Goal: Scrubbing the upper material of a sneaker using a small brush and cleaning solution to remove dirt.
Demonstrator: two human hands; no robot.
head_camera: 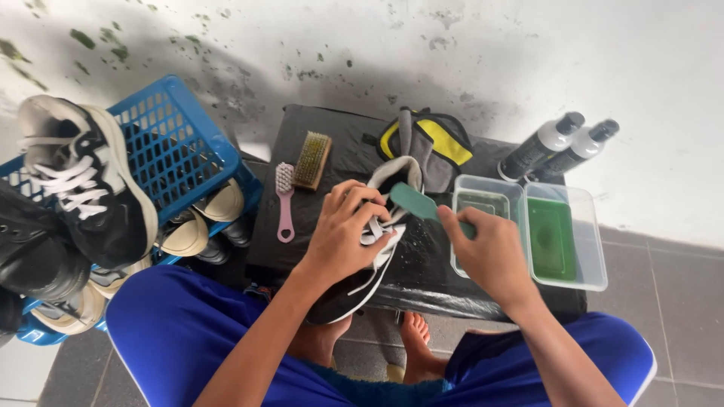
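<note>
Left hand grips a black-and-white sneaker over a black table, fingers curled round its laces. Right hand pinches a green brush, its head touching the sneaker's tongue.

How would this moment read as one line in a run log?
left hand: holds sneaker on black table | right hand: grips green brush at sneaker | nearby: two clear tubs, pink brush, blue crate

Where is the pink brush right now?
The pink brush lies on the black table, left of the shoe in the left hand, beside the wooden brush.
</note>
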